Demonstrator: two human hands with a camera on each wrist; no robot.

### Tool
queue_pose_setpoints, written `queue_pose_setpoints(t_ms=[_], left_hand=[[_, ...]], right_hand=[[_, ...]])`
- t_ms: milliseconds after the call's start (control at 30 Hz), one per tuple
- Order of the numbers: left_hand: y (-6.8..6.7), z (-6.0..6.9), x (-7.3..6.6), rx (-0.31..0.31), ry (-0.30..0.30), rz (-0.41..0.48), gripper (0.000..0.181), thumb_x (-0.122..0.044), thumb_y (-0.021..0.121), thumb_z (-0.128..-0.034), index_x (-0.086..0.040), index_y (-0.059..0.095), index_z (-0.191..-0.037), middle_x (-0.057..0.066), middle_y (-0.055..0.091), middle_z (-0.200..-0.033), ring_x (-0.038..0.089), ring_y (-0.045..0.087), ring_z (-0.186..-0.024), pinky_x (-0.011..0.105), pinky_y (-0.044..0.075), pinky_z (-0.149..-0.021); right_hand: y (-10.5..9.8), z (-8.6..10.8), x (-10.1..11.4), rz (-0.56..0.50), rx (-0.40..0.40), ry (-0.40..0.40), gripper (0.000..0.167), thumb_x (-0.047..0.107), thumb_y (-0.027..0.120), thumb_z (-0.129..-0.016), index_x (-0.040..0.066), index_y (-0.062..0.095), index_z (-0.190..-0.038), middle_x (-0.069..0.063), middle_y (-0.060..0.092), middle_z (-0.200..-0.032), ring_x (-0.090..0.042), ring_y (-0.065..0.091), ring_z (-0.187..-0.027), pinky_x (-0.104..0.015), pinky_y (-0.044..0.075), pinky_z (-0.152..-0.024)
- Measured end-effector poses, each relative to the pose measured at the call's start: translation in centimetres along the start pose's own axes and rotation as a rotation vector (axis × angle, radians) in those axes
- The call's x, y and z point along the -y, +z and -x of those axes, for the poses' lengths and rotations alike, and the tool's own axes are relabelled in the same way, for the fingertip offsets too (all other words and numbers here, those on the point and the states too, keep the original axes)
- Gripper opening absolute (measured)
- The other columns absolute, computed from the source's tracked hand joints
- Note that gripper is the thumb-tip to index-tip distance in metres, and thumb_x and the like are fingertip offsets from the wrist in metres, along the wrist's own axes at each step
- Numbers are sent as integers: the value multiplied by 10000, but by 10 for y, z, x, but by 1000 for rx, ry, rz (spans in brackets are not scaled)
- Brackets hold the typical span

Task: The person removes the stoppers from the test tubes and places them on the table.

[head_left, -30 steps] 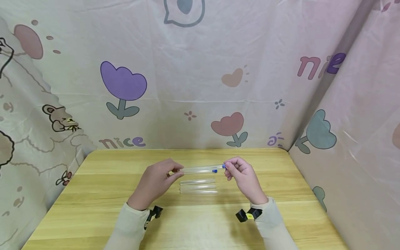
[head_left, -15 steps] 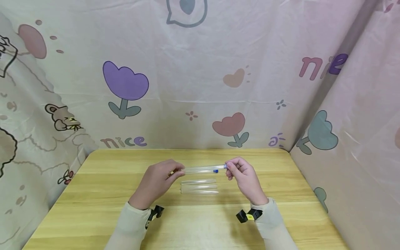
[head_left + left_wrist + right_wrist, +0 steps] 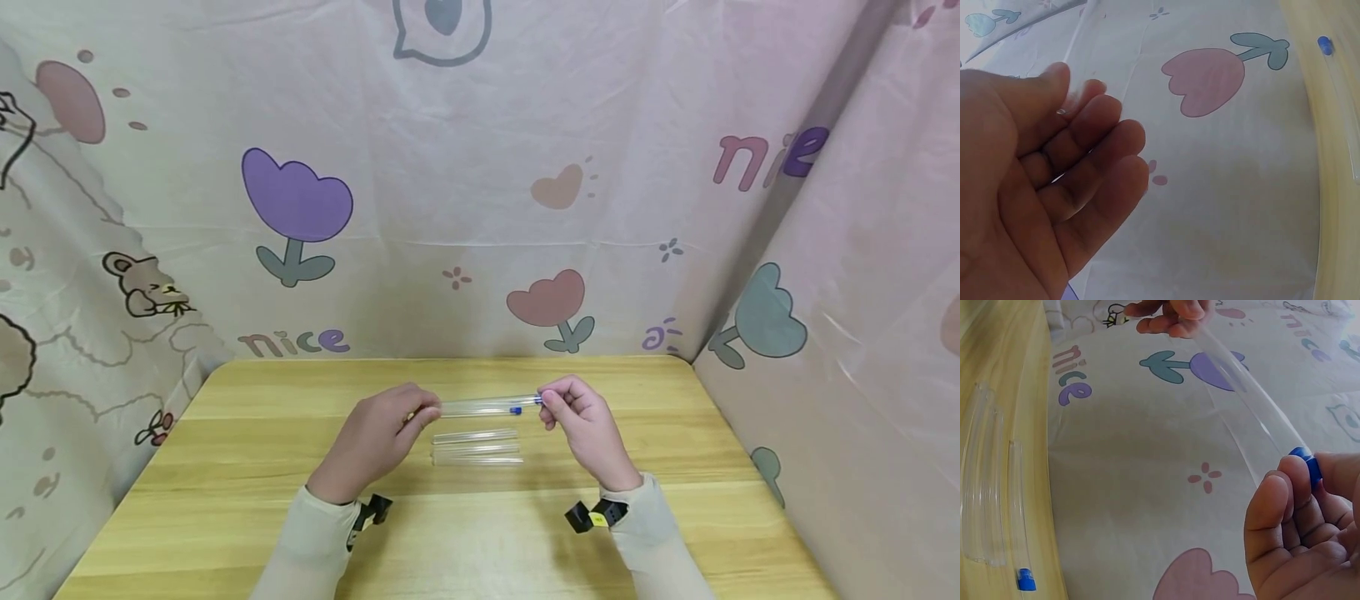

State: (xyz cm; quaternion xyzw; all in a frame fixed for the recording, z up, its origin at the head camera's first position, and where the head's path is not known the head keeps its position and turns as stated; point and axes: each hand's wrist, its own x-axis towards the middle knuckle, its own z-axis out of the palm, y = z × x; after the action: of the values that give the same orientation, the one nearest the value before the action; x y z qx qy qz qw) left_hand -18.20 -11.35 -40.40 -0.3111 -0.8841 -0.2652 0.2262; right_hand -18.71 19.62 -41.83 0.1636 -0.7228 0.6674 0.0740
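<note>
A clear, slim test tube (image 3: pixel 1250 397) is held nearly level above the table, between both hands. At its left end, my left hand (image 3: pixel 386 437) pinches it with thumb and fingertips, which hide that end in the head view. My right hand (image 3: pixel 585 429) pinches the blue cap (image 3: pixel 1305 464) at the other end between thumb and index finger. The cap sits at the tube's mouth; how deep, I cannot tell. Just below in the head view, another test tube with a blue cap (image 3: pixel 516 411) lies on the table. Several uncapped clear tubes (image 3: pixel 476 450) lie nearer me.
The wooden table (image 3: pixel 480 533) meets a printed fabric backdrop (image 3: pixel 420 292) at its far edge, with fabric also at both sides. A black wrist camera (image 3: pixel 375 508) sits on the left wrist and another camera (image 3: pixel 592 517) on the right.
The left thumb has closed against the fingertips at the tube's end, where a gap showed one second ago. The right hand and the tubes on the table look nearly unchanged.
</note>
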Motion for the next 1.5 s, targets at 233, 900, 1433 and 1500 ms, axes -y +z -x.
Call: queue_pose_setpoints(t_ms=[233, 900, 1433, 1500], left_hand=[[1, 0, 0, -13, -13, 47, 71, -238, 692, -1014, -177, 724, -1028, -135, 616, -879, 4, 517, -703, 221, 521, -638], [0, -2, -2, -20, -59, 14, 188, -209, 837, -893, -177, 740, -1051, -107, 649, -922, 69, 610, -814, 209, 545, -661], [-1, -1, 0, -36, -12, 28, 184, -237, 843, -883, -174, 771, -1040, -133, 669, -904, -3, 584, -774, 197, 524, -636], [-1, -1, 0, -32, -7, 32, 171, -235, 837, -888, -174, 770, -1032, -134, 669, -907, -6, 575, -773, 199, 524, -639]], right_hand=[[0, 0, -1, 8, 3, -27, 200, 120, 549, -1082, -59, 625, -1127, -116, 633, -917, -193, 624, -793, -267, 577, -701], [-2, 1, 2, -31, -22, 49, 208, 158, 620, -1051, -47, 640, -1080, -191, 681, -920, -184, 673, -787, -298, 601, -697], [0, 0, 0, -47, -26, 16, 211, 150, 611, -1056, -60, 626, -1073, -310, 629, -948, -154, 656, -774, -283, 593, -706], [0, 1, 0, -47, -23, 14, 207, 146, 606, -1058, -60, 626, -1074, -322, 622, -953, -147, 653, -774, -281, 591, -707]])
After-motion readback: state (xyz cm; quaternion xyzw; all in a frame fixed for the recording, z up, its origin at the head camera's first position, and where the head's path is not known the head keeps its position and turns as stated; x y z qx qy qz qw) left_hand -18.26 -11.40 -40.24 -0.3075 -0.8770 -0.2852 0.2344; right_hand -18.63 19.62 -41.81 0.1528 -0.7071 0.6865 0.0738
